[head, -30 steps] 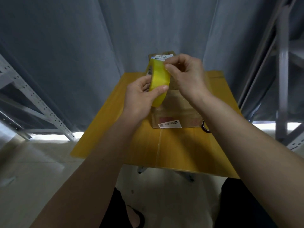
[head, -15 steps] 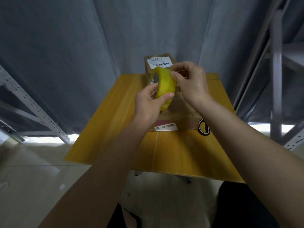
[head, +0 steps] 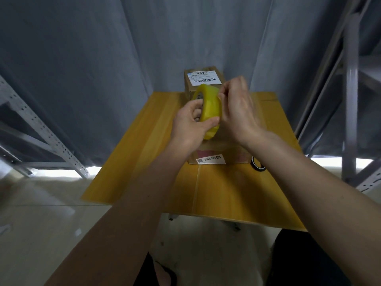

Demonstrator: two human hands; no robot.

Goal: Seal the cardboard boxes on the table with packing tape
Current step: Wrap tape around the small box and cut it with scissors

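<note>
- Left hand (head: 190, 120) grip holds tape roll (head: 209, 108); right hand (head: 237, 108) grip pinches at its edge, apparently the tape end.
- Below the grip, near box (head: 218, 155) shows no fresh tape; far box (head: 203, 79) beyond, sealing can't tell.
- Sealing seems not begun.

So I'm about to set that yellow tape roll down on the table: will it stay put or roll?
The yellow tape roll is round, so on edge it would probably roll across the table. Laid flat it should stay. It looks stiff and light: the left hand steadies it easily.

"4977" printed above a barcode on the white label (head: 203, 78) of the far cardboard box (head: 203, 83), small print on the near box's label (head: 211, 159) too blurred to be read
</note>
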